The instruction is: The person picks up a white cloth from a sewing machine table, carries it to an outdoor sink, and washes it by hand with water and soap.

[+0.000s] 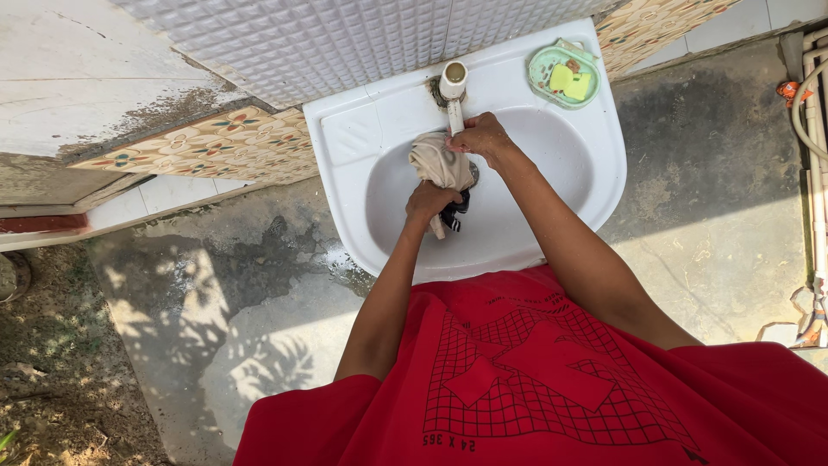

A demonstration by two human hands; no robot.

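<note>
Hands meet over a white washbasin (595, 164) near the top middle of the frame, seen from above by the person wearing a red shirt (552, 380) that fills the bottom of the picture. The left hand (429, 203) sits just below the middle of the basin, its fingers curled tight round the lower part of a beige cloth (438, 162). A darker bit of fabric with pale stripes (454, 212) pokes out just to the right of that fist, touching it. The right hand (481, 136) is a little higher and to the right, fingers closed on the upper edge of the same cloth, directly under the spout of a white tap (453, 86) that stands at the back rim of the basin. Whether water runs from the tap cannot be told. The cloth is bunched between the two hands, hanging inside the bowl over the drain area.

On the upper right corner of the basin rim lies a green soap dish (542, 71) holding yellow-green pieces of soap (570, 82). Behind the basin, along the top of the frame, runs a wall of small white tiles (345, 39), with a band of flower-patterned tiles (207, 142) to the left. Grey concrete floor (707, 198) spreads on both sides of the basin, sunlit at lower left. White pipes (815, 129) run down the right edge of the frame.
</note>
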